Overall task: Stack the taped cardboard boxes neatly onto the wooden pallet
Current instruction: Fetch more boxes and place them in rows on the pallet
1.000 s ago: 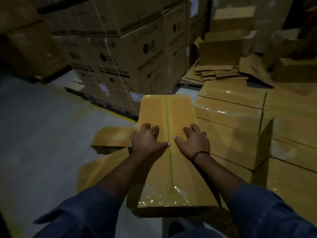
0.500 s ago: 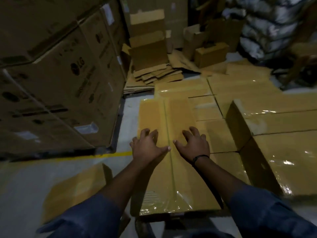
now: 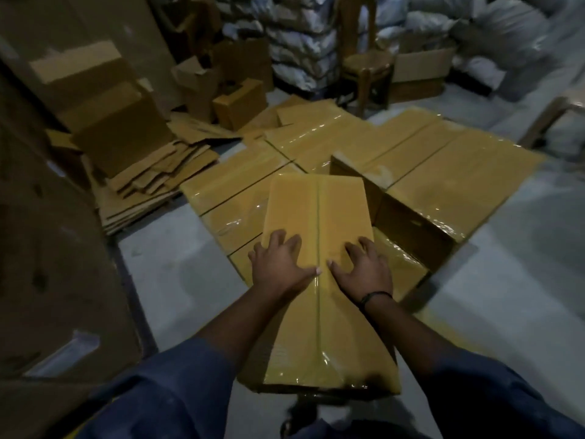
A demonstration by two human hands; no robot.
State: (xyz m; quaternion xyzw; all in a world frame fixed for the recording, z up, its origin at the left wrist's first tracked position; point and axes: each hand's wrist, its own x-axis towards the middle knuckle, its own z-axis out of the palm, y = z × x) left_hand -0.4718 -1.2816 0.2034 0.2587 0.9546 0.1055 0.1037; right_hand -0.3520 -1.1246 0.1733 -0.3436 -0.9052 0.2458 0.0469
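A long yellow cardboard box (image 3: pixel 316 210), taped along its centre seam and glossy with wrap, juts out in front of me. My left hand (image 3: pixel 280 264) and my right hand (image 3: pixel 364 267) lie flat on its top with fingers spread, one on each side of the seam. Its far end hangs over a low layer of taped boxes (image 3: pixel 234 191). A taller row of taped boxes (image 3: pixel 443 160) stands just to the right. The pallet is hidden under the boxes.
Tall brown cartons (image 3: pixel 63 248) wall off the left side. A pile of flattened cardboard (image 3: pixel 152 182) and a small box (image 3: pixel 240 103) lie beyond. At the back are a wooden chair (image 3: pixel 367 68), stacked sacks (image 3: pixel 300 42) and an open carton (image 3: pixel 418 68). Grey floor (image 3: pixel 177 280) surrounds the stack.
The view has swung to the right, away from the big cartons. The box under my hands has come round with it and now points over the low layer of taped boxes.
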